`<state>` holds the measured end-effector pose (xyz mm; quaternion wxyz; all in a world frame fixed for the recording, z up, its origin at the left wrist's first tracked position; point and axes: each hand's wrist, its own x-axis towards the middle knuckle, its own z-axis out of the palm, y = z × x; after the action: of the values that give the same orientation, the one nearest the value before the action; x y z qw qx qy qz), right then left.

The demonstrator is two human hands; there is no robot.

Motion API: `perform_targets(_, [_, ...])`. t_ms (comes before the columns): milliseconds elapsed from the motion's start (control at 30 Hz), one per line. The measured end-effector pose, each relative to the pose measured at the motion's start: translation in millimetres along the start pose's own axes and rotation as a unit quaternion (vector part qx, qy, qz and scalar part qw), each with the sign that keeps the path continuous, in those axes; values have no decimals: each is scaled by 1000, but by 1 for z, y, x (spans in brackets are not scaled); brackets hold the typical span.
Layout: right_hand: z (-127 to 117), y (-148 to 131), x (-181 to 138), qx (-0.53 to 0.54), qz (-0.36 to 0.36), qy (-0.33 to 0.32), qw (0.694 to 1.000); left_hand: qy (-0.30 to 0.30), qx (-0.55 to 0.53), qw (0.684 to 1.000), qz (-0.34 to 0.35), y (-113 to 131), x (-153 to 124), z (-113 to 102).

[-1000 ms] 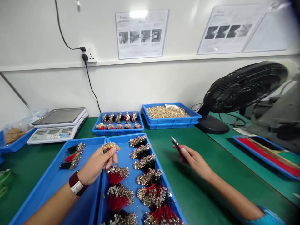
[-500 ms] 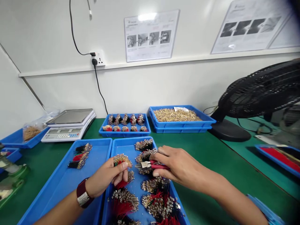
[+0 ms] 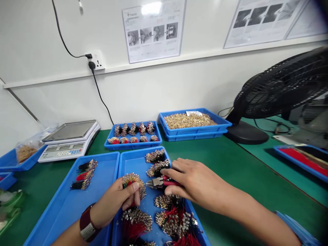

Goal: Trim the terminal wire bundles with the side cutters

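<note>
While our left hand (image 3: 120, 194) is above the left edge of the middle tray (image 3: 133, 160), its thumb and fingers are pinched around a bundle of wires (image 3: 131, 178) with gold-coloured metal tips, a little red and green showing beneath them. Our right hand (image 3: 191, 179), over the right side of the middle tray, has its fingers curled around the red handles of a pair of pliers (image 3: 155, 183), whose pointed nose aims left at that bundle; we see the two close together but cannot tell whether they touch. In the middle tray, further metal-tipped bundles (image 3: 155, 156) with black or red wires lie in two rows. Just beside the middle tray on its left, we have another blue tray (image 3: 94, 201) with some black and red wires (image 3: 84, 175) in it. Behind the middle tray, a smaller tray (image 3: 135, 147) holds bundles in two lines; beyond its far right corner are stacked trays (image 3: 197, 130) with brass-coloured pieces (image 3: 188, 121). A scale (image 3: 69, 138) stands behind it to the left, and a black fan (image 3: 279, 85) well to its right.
</note>
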<state>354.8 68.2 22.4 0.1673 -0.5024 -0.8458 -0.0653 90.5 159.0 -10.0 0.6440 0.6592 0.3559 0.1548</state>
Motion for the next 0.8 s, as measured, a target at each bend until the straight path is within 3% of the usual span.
perform_targets(300, [0,-4,1,23,13,-29,999,16,-5,1000,1,4,-1,3])
perform_targets(800, [5,-1,1,5,-2,-1,1000,18,-44,999,-12,3,-3,5])
